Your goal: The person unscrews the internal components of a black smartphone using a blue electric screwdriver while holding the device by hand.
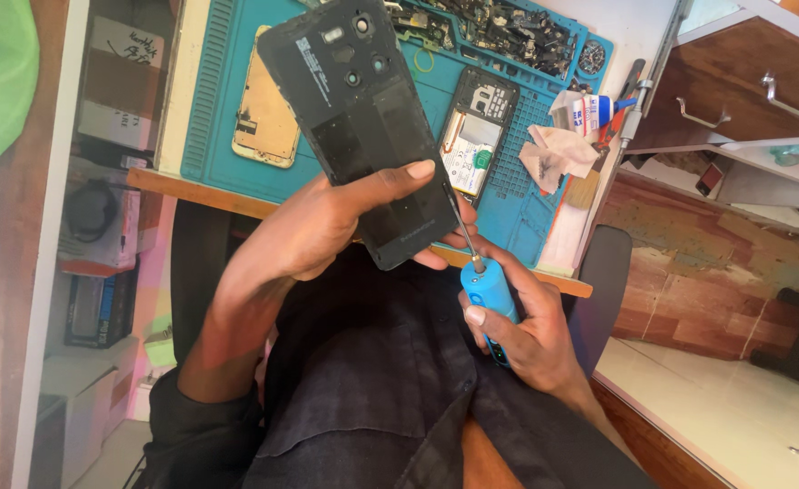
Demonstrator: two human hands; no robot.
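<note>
My left hand (pixel 327 222) grips a black phone back cover (pixel 358 118) by its lower end, inner side facing me, camera cut-outs at the top. My right hand (pixel 521 330) holds a blue electric screwdriver (pixel 490 299); its thin metal bit points up and touches the cover's lower right edge. On the teal repair mat (pixel 218 91) behind lie an opened phone (pixel 476 131) with its battery and board exposed, and a gold-coloured phone frame (pixel 263 113) to the left.
A crumpled tissue (pixel 553 149), a small glue bottle (pixel 594 110) and red-handled tools lie at the mat's right side. A tray of loose phone parts (pixel 499 27) sits at the back. Wooden drawers (pixel 743 81) stand to the right, shelves with boxes to the left.
</note>
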